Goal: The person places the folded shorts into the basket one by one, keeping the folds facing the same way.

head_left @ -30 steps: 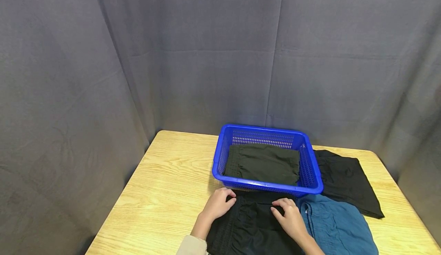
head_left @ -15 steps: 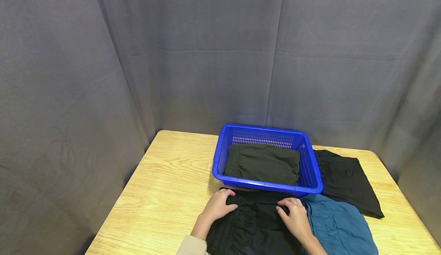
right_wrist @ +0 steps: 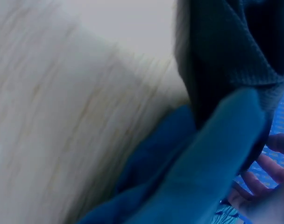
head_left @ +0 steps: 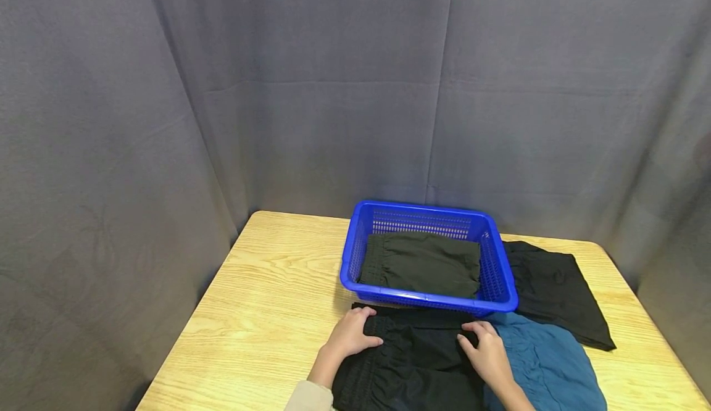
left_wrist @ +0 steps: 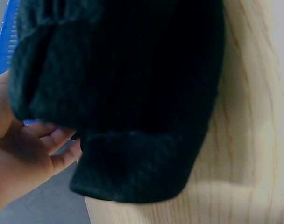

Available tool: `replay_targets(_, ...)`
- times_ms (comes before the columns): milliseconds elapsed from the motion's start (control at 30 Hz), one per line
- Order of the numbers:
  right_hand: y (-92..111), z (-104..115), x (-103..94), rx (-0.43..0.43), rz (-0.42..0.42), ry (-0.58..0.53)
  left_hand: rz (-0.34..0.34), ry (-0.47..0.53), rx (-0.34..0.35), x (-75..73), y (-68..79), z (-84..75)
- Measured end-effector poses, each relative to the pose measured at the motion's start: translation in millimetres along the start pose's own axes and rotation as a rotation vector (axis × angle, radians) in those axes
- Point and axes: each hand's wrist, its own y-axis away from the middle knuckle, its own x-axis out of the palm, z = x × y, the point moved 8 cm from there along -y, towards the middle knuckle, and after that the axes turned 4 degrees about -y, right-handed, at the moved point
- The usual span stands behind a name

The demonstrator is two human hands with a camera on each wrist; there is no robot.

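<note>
A black garment (head_left: 419, 361) lies nearest, blue cloth (head_left: 561, 361) at its right. The left hand (head_left: 351, 332) rests loosely spread on the garment's far left; the right hand (head_left: 487, 350) touches its far right, grip unclear. A blue basket (head_left: 428, 300) of dark green cloth (head_left: 422, 263) blocks the space just beyond; dark cloth (head_left: 558, 297) lies right, grey curtain (head_left: 333, 121) farthest.

Left grip (head_left: 350, 333), right grip (head_left: 489, 352), palm-down

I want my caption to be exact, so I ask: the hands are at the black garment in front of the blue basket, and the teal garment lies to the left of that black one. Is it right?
One side is wrong: the teal garment lies to the right of that black garment, as the head view shows. The rest stands.
</note>
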Motion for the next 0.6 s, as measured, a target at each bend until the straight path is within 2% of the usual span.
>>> replay_targets(133,0.1,-6.1,1.0,0.031,0.033,0.002,-0.019,-0.011,-0.024,0.4,1.8,3.5)
replay_targets(267,-0.8,-7.0,1.4,0.023,0.045,0.008,-0.028,-0.003,-0.062,0.9,2.7,8.4)
replay_targets(500,-0.3,-5.3,3.6,0.005,0.073,0.037,-0.005,0.028,-0.201,3.8,3.5,18.7)
replay_targets(600,0.0,-6.4,4.9,0.017,0.083,0.037,-0.007,0.04,-0.23,3.3,3.2,19.8)
